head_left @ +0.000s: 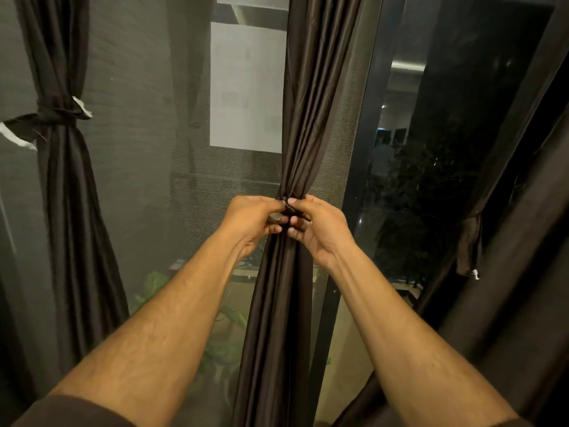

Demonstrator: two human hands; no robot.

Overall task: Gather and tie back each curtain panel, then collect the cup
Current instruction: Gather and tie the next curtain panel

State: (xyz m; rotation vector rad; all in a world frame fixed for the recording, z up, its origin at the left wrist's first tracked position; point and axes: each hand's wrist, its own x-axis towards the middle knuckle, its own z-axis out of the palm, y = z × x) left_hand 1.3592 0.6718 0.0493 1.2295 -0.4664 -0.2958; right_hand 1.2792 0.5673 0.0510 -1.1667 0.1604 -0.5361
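Forearms reach up to the middle curtain (295,118), where the left hand (257,218) and right hand (318,224) pinch a dark tie (288,208) at its gathered waist. Should either pinch slip before the knot tightens, the folds could spread. Left of it, another curtain (61,195) hangs tied. No cup shows.

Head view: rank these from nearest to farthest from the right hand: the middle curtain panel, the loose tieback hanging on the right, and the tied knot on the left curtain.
1. Middle curtain panel: centre, gripped by the right hand.
2. Loose tieback: hanging to the right, apart from the hand.
3. Tied knot: far left and higher, beyond the left hand.
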